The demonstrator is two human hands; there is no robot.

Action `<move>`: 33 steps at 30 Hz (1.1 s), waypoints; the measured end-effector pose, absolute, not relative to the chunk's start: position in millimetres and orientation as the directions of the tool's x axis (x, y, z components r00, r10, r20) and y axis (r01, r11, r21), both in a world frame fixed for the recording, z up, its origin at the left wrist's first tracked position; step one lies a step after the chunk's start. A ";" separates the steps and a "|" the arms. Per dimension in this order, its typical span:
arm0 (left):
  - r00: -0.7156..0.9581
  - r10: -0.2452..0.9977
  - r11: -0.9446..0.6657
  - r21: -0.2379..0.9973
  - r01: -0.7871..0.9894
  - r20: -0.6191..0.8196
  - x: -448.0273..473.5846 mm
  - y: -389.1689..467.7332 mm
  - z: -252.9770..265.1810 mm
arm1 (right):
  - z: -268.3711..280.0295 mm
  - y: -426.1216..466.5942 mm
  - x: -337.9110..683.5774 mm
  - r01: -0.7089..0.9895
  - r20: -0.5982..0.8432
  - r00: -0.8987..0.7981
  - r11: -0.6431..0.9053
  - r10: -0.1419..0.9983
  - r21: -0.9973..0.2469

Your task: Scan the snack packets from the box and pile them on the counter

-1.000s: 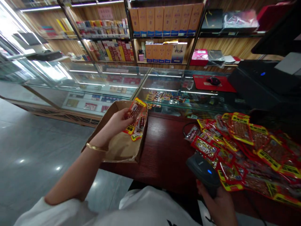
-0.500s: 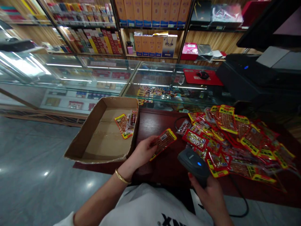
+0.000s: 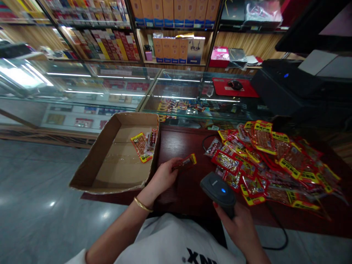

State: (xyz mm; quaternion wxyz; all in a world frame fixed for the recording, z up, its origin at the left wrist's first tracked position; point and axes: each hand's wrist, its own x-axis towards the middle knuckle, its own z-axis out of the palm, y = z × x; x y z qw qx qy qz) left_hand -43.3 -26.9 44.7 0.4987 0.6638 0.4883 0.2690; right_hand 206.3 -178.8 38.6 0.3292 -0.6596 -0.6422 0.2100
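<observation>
A red and yellow snack packet (image 3: pixel 187 161) is pinched in my left hand (image 3: pixel 165 176), tilted so that it shows narrow. My right hand (image 3: pixel 239 223) is wrapped round the grip of a dark barcode scanner (image 3: pixel 218 190) with a blue light on top; its head points at the packet, a short gap apart. Left of my left hand stands an open cardboard box (image 3: pixel 112 168). Inside it, by the right wall, lie a red and yellow packet (image 3: pixel 139 143) and some clear-wrapped ones (image 3: pixel 151 139). A large heap of snack packets (image 3: pixel 264 165) covers the counter to the right.
The dark red wooden counter (image 3: pixel 173 139) carries box and heap. Behind it is a glass display case (image 3: pixel 181 84) with a red mouse pad (image 3: pixel 220 88) and mouse (image 3: pixel 235 85). A black machine (image 3: pixel 288 91) stands at right. The scanner's cable (image 3: pixel 286 238) hangs over the front edge.
The packet in my left hand has turned from face-up to nearly edge-on and come slightly left. The scanner has shifted a little left with my right hand. The whole view has moved slightly.
</observation>
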 end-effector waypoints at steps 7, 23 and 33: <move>0.392 0.905 0.061 0.962 0.268 -0.167 -42.7 -22.4 31.8 | 40.0 -172.6 203.9 0.710 0.148 0.100 0.033 0.984 -0.703; 0.388 0.886 0.202 0.965 0.169 -0.254 -33.6 -18.1 41.0 | 52.5 -179.9 207.7 0.649 0.088 0.144 -0.027 0.986 -0.760; 0.546 0.773 0.510 0.828 -0.231 -0.324 103.1 -5.9 70.7 | 51.7 -207.8 219.1 0.546 0.146 0.411 -0.115 0.900 -0.830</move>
